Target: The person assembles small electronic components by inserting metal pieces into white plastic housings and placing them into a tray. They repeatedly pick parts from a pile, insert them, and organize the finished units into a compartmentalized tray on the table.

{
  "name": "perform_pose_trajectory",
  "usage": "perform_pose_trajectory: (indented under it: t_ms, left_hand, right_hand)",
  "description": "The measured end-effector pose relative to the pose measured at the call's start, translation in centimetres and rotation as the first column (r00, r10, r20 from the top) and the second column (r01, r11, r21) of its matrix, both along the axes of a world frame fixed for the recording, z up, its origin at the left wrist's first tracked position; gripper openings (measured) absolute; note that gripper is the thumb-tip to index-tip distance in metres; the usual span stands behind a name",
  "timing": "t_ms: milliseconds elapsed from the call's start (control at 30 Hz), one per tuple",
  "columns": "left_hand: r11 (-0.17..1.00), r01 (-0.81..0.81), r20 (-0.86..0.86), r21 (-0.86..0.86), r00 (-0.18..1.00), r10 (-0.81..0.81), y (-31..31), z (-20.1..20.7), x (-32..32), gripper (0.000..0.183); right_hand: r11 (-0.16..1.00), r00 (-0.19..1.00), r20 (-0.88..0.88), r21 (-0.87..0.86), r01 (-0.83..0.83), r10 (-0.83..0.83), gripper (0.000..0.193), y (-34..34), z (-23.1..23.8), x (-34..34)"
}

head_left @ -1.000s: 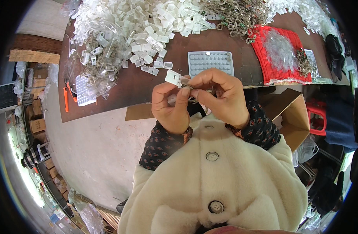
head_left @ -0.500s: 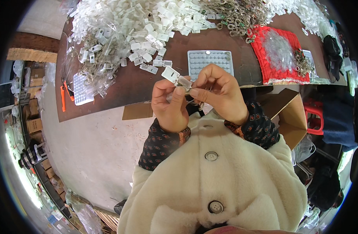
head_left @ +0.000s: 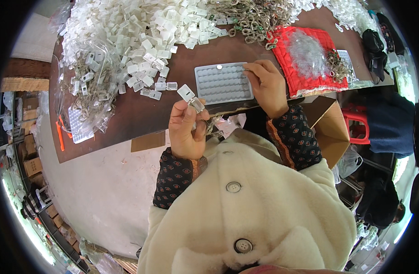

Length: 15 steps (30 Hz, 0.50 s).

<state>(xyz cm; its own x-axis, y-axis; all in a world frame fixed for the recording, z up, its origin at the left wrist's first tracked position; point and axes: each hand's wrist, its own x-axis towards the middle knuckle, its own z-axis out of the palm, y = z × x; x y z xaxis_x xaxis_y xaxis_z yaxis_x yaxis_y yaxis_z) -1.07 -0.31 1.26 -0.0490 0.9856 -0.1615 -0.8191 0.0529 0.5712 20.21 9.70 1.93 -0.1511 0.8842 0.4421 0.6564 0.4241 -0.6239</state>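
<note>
Near the table's front edge my left hand (head_left: 187,129) is closed round a small clear plastic case (head_left: 197,105), whose white lid (head_left: 186,93) stands swung open. Light-coloured cord (head_left: 214,125) hangs beside the fingers. My right hand (head_left: 268,84) reaches over the right end of a pale grey tray (head_left: 224,96) with rows of round hollows. Its thumb and fingertips are pinched together at the tray's far right corner; what they hold, if anything, is too small to make out. One shiny round disc (head_left: 219,67) lies at the tray's far side.
White plastic cases (head_left: 141,27) lie heaped at the back left, with metal-ended cords (head_left: 259,16) beside them. A red quilted cloth (head_left: 282,50) bears clear plastic pieces (head_left: 310,52). Orange-handled pliers (head_left: 60,136), a bagged bundle (head_left: 88,82) and a second tray (head_left: 80,127) lie at left.
My right hand has let go of the case and moved right to the tray's far corner. The left hand still holds the opened case. The view has shifted slightly.
</note>
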Motion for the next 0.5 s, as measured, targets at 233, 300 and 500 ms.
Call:
perform_pose_trajectory:
  t_ms: [233, 300, 500]
  left_hand:
    - [0.998, 0.050, 0.015, -0.044, 0.999, -0.050, 0.3, -0.4, -0.2, 0.016]
    - [0.998, 0.038, -0.012, -0.056, 0.999, -0.038, 0.4, -0.5, 0.1, 0.016]
    - [0.998, 0.049, 0.014, -0.028, 0.999, -0.049, 0.7, -0.8, 0.3, 0.019]
  right_hand:
    - [0.998, 0.996, 0.090, -0.055, -0.013, 0.018, 0.015, 0.6, -0.6, 0.2]
    - [0.999, 0.996, 0.084, -0.035, -0.003, 0.006, 0.015, 1.0, -0.5, 0.4]
    - [0.999, 0.975, 0.217, -0.001, -0.042, 0.041, 0.013, 2.3, -0.6, 0.7]
